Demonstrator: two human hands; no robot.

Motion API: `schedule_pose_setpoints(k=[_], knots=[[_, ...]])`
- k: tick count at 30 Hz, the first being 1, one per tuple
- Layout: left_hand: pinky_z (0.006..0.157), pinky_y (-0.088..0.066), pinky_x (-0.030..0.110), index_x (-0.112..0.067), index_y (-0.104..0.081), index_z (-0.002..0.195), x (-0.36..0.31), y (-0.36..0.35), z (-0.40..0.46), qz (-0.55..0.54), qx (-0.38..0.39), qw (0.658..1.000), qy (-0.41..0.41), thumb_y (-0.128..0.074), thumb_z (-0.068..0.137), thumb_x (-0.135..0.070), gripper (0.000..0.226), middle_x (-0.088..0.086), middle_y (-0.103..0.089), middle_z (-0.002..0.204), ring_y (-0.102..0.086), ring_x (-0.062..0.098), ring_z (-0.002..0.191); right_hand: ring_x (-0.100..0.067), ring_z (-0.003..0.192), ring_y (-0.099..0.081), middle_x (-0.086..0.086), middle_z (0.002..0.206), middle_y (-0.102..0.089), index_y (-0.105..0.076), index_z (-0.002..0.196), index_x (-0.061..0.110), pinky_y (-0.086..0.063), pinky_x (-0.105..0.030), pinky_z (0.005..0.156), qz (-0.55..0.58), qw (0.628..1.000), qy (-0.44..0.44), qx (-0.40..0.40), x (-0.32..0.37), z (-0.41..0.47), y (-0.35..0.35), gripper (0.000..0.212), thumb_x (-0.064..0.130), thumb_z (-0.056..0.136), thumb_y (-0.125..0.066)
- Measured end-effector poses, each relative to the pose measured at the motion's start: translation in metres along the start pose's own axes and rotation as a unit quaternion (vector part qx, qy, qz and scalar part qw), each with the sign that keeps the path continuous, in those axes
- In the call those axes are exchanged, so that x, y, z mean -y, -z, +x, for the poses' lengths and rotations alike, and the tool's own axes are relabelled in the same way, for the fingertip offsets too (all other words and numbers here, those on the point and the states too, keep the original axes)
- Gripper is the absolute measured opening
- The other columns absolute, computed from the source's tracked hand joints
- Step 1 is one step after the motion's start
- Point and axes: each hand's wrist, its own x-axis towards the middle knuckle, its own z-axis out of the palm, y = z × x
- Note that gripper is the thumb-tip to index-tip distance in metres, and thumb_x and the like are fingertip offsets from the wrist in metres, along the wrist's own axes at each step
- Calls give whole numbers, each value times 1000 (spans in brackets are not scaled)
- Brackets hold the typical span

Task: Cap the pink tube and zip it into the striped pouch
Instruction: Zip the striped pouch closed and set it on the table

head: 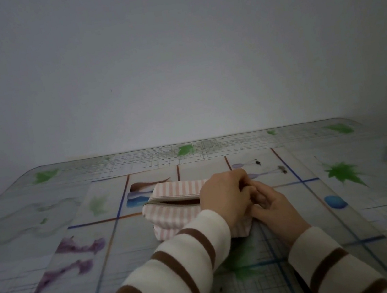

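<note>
The pouch (171, 207) lies on the table (346, 198), zipper still gaping along its top toward 9 o'clock. The tube cannot be seen. At the pouch's 3 o'clock end, the left hand (225, 196) curls its fingers over the fabric, gripping it. The right hand (271, 206) meets it there, fingers bent against the pouch end; what it pinches cannot be told. Both sleeves (175, 269) are striped.

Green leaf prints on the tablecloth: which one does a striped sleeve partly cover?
The green leaf print near the table's front, just below the pink-and-white striped pouch; the left sleeve crosses its left side. The other leaf prints lie uncovered.
</note>
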Motion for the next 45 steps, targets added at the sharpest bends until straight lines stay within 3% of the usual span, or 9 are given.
schedule_pose_setpoints(k=[9, 15, 22, 26, 28, 33, 45], knots=[[76, -54, 36, -28, -62, 84, 6, 0, -5, 11, -33, 999, -6, -59, 85, -31, 5, -3, -68, 86, -62, 16, 80, 7, 100, -62, 28, 99, -69, -58, 109, 34, -48, -8, 75, 11, 1000, 15, 10, 2, -1, -1, 47, -5, 84, -59], [74, -52, 35, -25, -60, 86, 7, 0, -6, 27, -47, 998, -10, -57, 87, -31, 7, -2, -67, 89, -61, 18, 82, 4, 102, -62, 11, 113, -64, -56, 117, 24, -49, -9, 78, 6, 1000, 23, 10, 1, -1, 0, 45, -6, 84, -60], [71, -49, 35, -21, -52, 90, 4, 1, -6, 33, -29, 999, -16, -50, 91, -30, 10, 3, -65, 92, -60, 22, 82, 3, 107, -60, 26, 110, -67, -61, 115, 29, -49, -10, 80, -5, 1000, 23, 20, -3, 0, 1, 43, -1, 84, -60], [76, -51, 41, -22, -43, 88, 1, 2, -4, 24, -9, 1000, -1, -47, 94, -30, 11, 7, -66, 90, -60, 28, 83, 2, 108, -60, 20, 115, -65, -61, 119, 26, -49, -12, 81, -12, 1000, 27, 2, -4, 0, 2, 42, 1, 85, -60], [77, -51, 42, -20, -44, 90, 0, 2, -4, 16, -3, 1000, 11, -46, 94, -30, 11, 8, -66, 91, -60, 28, 84, 3, 107, -60, 21, 114, -66, -61, 118, 30, -50, -11, 80, -18, 1000, 26, -2, -3, -1, 2, 43, 2, 86, -60], [77, -52, 43, -18, -46, 89, -2, 1, -3, 1, -9, 999, 32, -49, 93, -27, 11, 8, -66, 90, -61, 27, 83, 17, 98, -57, 41, 98, -63, -57, 109, 47, -45, -2, 73, -37, 999, 20, -11, 0, -2, 1, 49, 5, 85, -62], [69, -53, 38, -24, -46, 72, -1, 4, 0, -21, -49, 997, 49, -56, 87, -27, 19, 0, -63, 74, -59, 22, 72, 7, 98, -63, 34, 98, -67, -62, 105, 47, -48, -6, 75, -39, 999, 26, -17, 0, -1, 3, 48, 4, 83, -64]])
